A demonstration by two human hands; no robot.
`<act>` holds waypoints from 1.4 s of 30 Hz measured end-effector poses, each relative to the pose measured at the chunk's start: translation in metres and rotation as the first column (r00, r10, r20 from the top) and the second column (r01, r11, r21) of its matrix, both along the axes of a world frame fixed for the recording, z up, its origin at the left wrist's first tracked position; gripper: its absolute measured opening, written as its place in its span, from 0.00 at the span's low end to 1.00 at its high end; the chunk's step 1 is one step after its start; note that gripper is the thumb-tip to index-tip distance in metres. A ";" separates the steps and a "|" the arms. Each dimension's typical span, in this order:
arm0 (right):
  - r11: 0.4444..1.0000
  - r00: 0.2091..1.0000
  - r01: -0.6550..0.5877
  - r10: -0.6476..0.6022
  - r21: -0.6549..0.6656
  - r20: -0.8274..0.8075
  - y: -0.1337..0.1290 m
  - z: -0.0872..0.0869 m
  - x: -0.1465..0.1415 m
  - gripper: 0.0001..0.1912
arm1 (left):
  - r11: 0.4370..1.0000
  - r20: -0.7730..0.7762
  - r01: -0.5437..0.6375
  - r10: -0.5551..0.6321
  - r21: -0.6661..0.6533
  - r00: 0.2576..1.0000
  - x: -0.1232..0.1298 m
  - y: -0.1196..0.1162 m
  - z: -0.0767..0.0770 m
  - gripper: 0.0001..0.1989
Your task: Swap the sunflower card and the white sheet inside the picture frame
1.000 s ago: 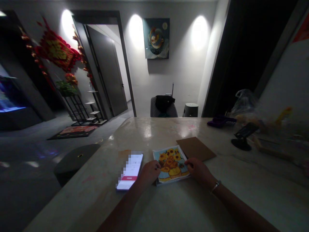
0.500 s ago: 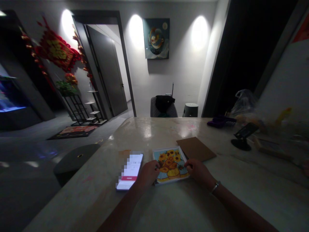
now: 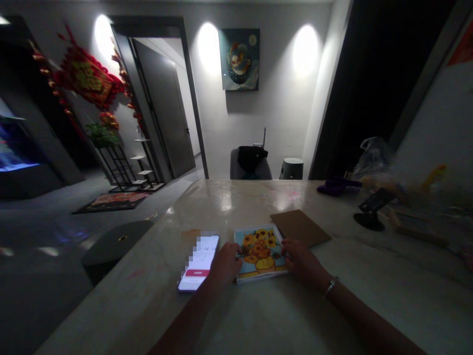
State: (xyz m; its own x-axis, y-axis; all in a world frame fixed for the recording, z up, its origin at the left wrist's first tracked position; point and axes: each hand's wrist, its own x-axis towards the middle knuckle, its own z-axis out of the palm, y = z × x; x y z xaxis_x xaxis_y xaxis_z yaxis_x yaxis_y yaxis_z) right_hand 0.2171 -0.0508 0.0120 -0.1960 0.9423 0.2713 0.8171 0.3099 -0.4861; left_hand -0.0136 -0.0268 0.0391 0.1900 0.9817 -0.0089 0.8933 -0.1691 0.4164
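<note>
A sunflower picture [image 3: 261, 251] in a shallow white frame lies on the table in front of me. My left hand [image 3: 227, 264] is at its left edge, fingers curled and closed against the side. At the opposite edge my right hand [image 3: 298, 259] has its fingers bent round the frame in the same way. The fingertips are small and dim, and partly hidden by the knuckles. Just left of my left hand rests a phone [image 3: 199, 264] with its screen lit. A flat brown board [image 3: 300, 228] lies behind and to the right of the picture, close to its corner.
The pale stone table [image 3: 251, 320] reaches to a chair [image 3: 251, 165] with dark cloth on it. To the right stand a black phone stand [image 3: 373, 209], a wooden frame [image 3: 416, 228], a purple item [image 3: 338, 186] and a clear plastic bag [image 3: 373, 158]. A dark stool [image 3: 114, 246] is at the left edge.
My right hand has shifted slightly up along the right edge of the picture. The left hand has barely moved, and the picture stays in place.
</note>
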 end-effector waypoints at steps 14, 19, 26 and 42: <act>0.998 0.993 -0.057 0.060 0.029 -0.106 0.003 -0.020 0.010 0.16 | 0.997 -0.094 -0.003 0.011 0.076 0.996 0.002 0.005 -0.008 0.17; 0.998 0.984 0.057 -0.057 -0.005 -0.170 0.005 -0.009 0.008 0.16 | 0.998 -0.102 -0.013 0.020 0.065 0.995 0.000 0.005 -0.010 0.18; 0.938 0.950 0.301 -0.279 0.171 -0.142 0.026 -0.014 0.034 0.18 | 0.999 -0.153 -0.029 0.026 -0.019 0.988 0.000 0.003 -0.005 0.22; 0.749 0.729 0.656 -0.660 -0.089 -0.181 0.038 -0.021 0.082 0.27 | 0.997 -0.112 -0.014 0.005 -0.078 0.994 -0.002 0.001 -0.001 0.21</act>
State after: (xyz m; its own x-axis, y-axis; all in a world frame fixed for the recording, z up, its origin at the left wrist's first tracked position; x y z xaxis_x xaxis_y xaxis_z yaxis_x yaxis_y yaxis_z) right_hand 0.2988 -0.0130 -0.0088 0.5283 0.8208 0.2173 0.7047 -0.2811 -0.6514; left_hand -0.0161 -0.0258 0.0378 0.1741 0.9790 -0.1061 0.9363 -0.1312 0.3258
